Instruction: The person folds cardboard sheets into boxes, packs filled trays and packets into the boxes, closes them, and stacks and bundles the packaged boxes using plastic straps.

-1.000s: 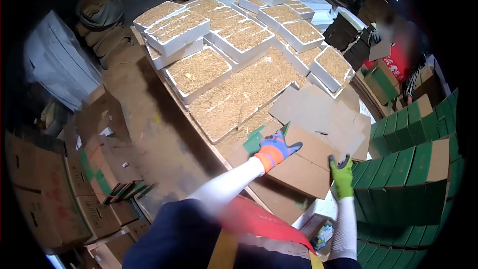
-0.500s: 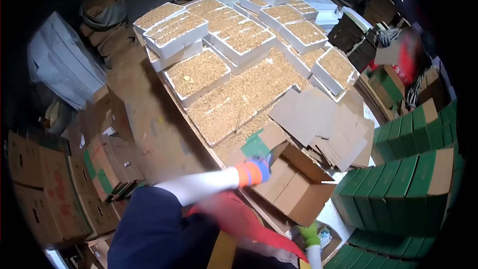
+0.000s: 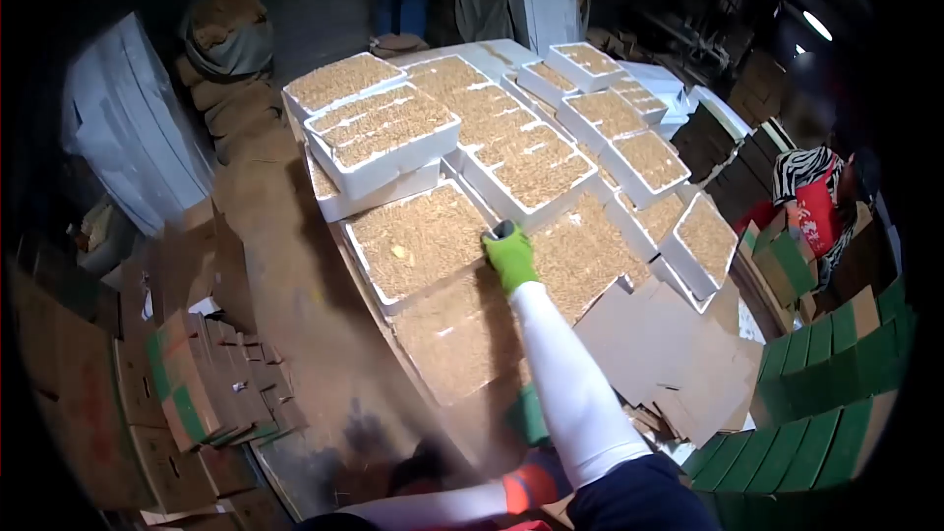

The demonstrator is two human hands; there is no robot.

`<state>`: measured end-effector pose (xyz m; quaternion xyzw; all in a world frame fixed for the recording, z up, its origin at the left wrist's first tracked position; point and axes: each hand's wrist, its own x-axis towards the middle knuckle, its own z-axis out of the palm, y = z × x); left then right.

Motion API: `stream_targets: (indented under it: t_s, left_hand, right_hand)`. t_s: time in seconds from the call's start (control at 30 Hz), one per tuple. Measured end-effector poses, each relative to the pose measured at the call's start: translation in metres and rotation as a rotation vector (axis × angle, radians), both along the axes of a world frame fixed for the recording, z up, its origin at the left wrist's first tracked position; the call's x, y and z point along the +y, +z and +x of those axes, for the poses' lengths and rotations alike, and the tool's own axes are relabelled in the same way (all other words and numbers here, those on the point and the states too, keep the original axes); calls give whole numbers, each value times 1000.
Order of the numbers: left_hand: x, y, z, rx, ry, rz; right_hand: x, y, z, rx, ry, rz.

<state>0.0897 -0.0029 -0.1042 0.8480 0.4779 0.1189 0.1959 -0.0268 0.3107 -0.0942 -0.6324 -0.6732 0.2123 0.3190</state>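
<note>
My right hand point(image 3: 510, 258), in a green glove with dark fingertips, is closed over the right rim of a white foam tray point(image 3: 401, 303). Loose tan, grainy material point(image 3: 423, 236) fills that tray, and one yellowish bit lies on top. Beneath and beside it spreads more of the same material point(image 3: 580, 246). Low in the view is my left hand point(image 3: 536, 482), in an orange and blue glove. My right sleeve hides most of its fingers, so what it holds does not show. A green piece of carton point(image 3: 531, 415) shows just above it.
Several more filled foam trays point(image 3: 383, 128) stand stacked across the table. Flat cardboard sheets point(image 3: 678, 344) lie at its right side. Green cartons point(image 3: 787, 452) line the right, where a person in a red garment point(image 3: 821, 216) is. Folded cartons point(image 3: 221, 374) stand at left.
My right hand has left the small box at lower right and reached forward to the tray's rim. My left hand is lower in view, and the open brown carton is largely out of sight.
</note>
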Motion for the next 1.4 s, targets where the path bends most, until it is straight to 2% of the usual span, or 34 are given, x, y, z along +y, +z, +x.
stream_targets:
  t_s: [0.03,0.07,0.13,0.17,0.2,0.23,0.27,0.33,0.37,0.4,0.43,0.47,0.5,0.57,0.6,0.63,0.67,0.73,0.8,0.87,0.9,0.97,1.0,1.03,1.07,1.1,1.13,1.17,1.2,1.23,1.27,1.33,1.37,1.4]
  left_hand:
    - [-14,-9,5,-5,-56,-5]
    - [-15,10,-1,-71,-2,-128]
    - [-16,50,-16,-211,131,-353]
    - [-16,23,-5,-85,34,-354]
    - [-18,40,-11,-212,158,-305]
    - [-14,44,-13,-176,111,-379]
    - [-12,46,-14,-137,65,-455]
    - [-11,60,-19,-111,78,-484]
    - [-11,65,-20,-73,106,-500]
    - [-11,63,-20,-63,80,-507]
    - [-10,59,-19,-89,116,-470]
    - [-10,58,-19,-116,153,-435]
    - [-7,66,-22,-122,145,-523]
    - [-14,57,-17,-111,133,-460]
    - [-18,52,-14,-114,132,-399]
    - [-15,51,-13,-143,144,-465]
    - [-11,62,-19,-127,137,-501]
    - [-19,35,-14,-156,151,-356]
    - [-11,17,-12,-213,92,-378]
    - [-8,38,-17,-4,-57,-256]
    - [-5,37,-19,-7,-74,-244]
    - [0,17,-23,-429,-153,-428]
    - [2,0,-25,-637,-190,-528]
    - [2,-21,-28,-842,-222,-634]
    - [3,-52,-28,-862,-146,-678]
    - [4,-83,-28,-885,-69,-721]
    - [3,-84,-27,-800,15,-711]
    - [3,-84,-25,-713,96,-706]
    - [7,-28,-30,-547,151,-638]
    - [12,3,-31,-384,204,-559]
    - [12,-5,-30,-375,197,-562]
    - [9,-29,-32,-254,-6,-213]
    - [11,9,-29,-395,58,-448]
    - [12,4,-29,-391,54,-448]
  right_hand:
    - [-3,-1,12,166,117,-66]
    - [-8,-7,24,165,141,-79]
    - [-56,0,53,341,106,-140]
    - [-90,7,76,368,63,-195]
    - [-134,10,110,392,-10,-249]
    - [-155,7,135,437,-43,-392]
    - [-174,21,156,216,-12,-420]
    - [-176,19,194,310,87,-592]
    - [-167,24,196,502,34,-806]
    - [-159,35,187,517,8,-805]
    - [-152,50,170,320,27,-846]
    - [-152,40,168,110,205,-752]
    - [-152,29,167,-97,356,-623]
    - [-151,13,166,-128,564,-444]
    - [-162,51,151,30,314,-543]
    - [-173,88,136,220,48,-588]
    - [-176,92,149,229,16,-586]
    - [-189,99,177,641,118,-469]
    - [-226,150,209,895,7,-501]
    - [-267,182,249,830,-106,-436]
    - [-290,198,266,840,-170,-412]
    - [-336,225,291,708,-269,-361]
    - [-359,221,305,809,-336,-368]
    - [-382,221,316,746,-371,-369]
    - [-408,208,330,608,-394,-307]
    - [-426,195,336,716,-481,-310]
    - [-439,185,340,821,-568,-310]
    - [-448,180,343,804,-568,-319]
    - [-455,176,345,790,-569,-328]
    - [-459,170,347,831,-607,-319]
    - [-462,161,353,839,-617,-319]
    - [-470,144,362,721,-566,-287]
    - [-468,146,361,745,-608,-280]
    - [-469,146,363,749,-613,-278]
